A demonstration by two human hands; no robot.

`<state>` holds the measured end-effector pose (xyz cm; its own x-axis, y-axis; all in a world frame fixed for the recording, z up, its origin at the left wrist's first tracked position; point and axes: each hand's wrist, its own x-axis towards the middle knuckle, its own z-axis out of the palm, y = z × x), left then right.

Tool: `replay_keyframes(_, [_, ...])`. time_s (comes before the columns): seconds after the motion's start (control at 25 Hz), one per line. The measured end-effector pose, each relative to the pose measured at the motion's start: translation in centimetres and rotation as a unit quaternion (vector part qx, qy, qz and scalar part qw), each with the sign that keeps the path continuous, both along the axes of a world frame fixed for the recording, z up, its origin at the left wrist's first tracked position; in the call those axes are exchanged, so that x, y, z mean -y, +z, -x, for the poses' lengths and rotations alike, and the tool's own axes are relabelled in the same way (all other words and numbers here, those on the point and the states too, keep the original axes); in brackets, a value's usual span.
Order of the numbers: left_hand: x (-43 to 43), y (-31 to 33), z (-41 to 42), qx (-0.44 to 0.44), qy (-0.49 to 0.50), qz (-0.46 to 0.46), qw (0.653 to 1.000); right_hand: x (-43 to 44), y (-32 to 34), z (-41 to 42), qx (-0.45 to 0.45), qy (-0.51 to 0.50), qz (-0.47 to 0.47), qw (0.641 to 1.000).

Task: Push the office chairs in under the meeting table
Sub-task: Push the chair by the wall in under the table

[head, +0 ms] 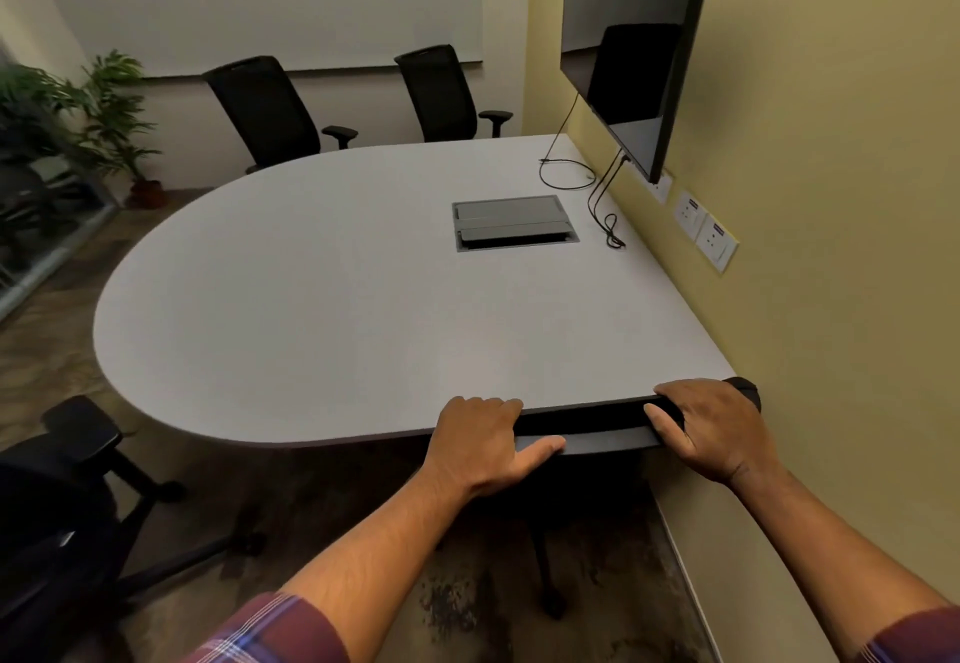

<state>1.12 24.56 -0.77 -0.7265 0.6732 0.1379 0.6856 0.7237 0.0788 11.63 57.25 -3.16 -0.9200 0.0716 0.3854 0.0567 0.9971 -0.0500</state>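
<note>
Nearby, both hands grip a chair back [587, 423] against the white table [322, 299].

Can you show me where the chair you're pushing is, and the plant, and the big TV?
Chair being pushed [597, 421]: head view, on the top edge of its black backrest, between the hands.
Potted plant [111, 111]: head view, on its green leaves.
TV screen [631, 39]: head view, on the dark glass.

White table [322, 299]; black chairs [265, 111]
</note>
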Motion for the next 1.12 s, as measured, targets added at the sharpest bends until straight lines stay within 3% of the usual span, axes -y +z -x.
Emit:
replay_keyframes(0.84, [-1.7,-0.7,3.0,0.004,0.005,-0.026,1.000,-1.2,0.3,3.1,-0.003,-0.006,0.017,1.000])
replay_keyframes(1.0, [-1.4,-0.9,2.7,-0.019,0.016,-0.040,0.999,-1.0,0.6,2.9,0.025,0.001,0.016,1.000])
replay_keyframes(1.12, [-0.8,-1.1,2.2,0.016,0.042,-0.029,0.999,-0.5,1.4,2.7,0.062,0.000,0.028,0.998])
